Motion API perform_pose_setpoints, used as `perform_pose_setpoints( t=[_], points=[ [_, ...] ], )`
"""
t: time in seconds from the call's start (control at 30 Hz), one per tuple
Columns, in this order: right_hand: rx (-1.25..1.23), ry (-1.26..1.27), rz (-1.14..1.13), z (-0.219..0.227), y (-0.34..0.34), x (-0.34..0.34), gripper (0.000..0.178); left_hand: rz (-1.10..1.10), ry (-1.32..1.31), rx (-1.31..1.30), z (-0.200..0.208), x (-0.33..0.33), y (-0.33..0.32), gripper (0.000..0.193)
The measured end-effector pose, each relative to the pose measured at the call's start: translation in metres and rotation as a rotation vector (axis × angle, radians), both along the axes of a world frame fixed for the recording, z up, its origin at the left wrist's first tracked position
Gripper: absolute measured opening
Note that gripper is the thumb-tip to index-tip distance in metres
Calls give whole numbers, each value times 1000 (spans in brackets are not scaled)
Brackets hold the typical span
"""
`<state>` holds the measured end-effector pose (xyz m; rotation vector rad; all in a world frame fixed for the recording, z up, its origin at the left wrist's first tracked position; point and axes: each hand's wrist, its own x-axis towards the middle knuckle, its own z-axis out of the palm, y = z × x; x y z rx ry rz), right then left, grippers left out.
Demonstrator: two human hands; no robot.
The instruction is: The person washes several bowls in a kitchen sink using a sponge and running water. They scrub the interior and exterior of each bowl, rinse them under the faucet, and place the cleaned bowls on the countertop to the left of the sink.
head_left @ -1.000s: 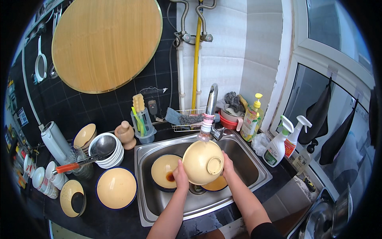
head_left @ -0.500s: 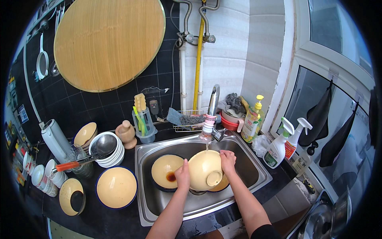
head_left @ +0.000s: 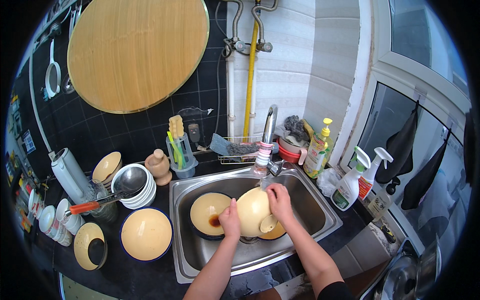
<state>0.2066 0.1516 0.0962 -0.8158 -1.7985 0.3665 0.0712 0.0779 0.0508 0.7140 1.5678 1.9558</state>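
Over the sink I hold a cream bowl tilted on its side, its outside and foot ring facing me. My left hand grips its left rim. On the right side my right hand is closed on the rim. Water runs from the chrome faucet onto the bowl's far edge. Left of it in the basin stands another cream bowl with a dark rim and a little brown liquid. One more cream bowl lies partly hidden under the held one.
Left of the sink are a blue-rimmed bowl, stacked white bowls with a ladle, a mortar and a utensil holder. Spray bottles and a yellow-pump soap bottle stand to the right.
The held bowl has turned and tipped further on its side. My right hand has shifted slightly left and up along its rim; water now splashes off the far edge.
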Motion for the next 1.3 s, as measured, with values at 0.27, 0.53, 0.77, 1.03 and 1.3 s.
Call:
perform_pose_setpoints(
  t=[0.27,0.53,0.77,1.03,1.3],
  points=[
    [297,-378,280,16,-45,-36,12,101,-6,191,-4,4,2,48],
    [-64,-47,-36,-10,12,-28,19,84,-30,42,-8,-5,4,48],
    [169,-358,276,10,-44,-52,23,136,-33,149,-12,-6,6,47],
    [-446,140,-50,-62,37,-13,40,181,-370,130,-10,-13,9,45],
    [-1239,901,273,-79,15,6,37,87,-710,222,-15,-13,6,51]
  ],
)
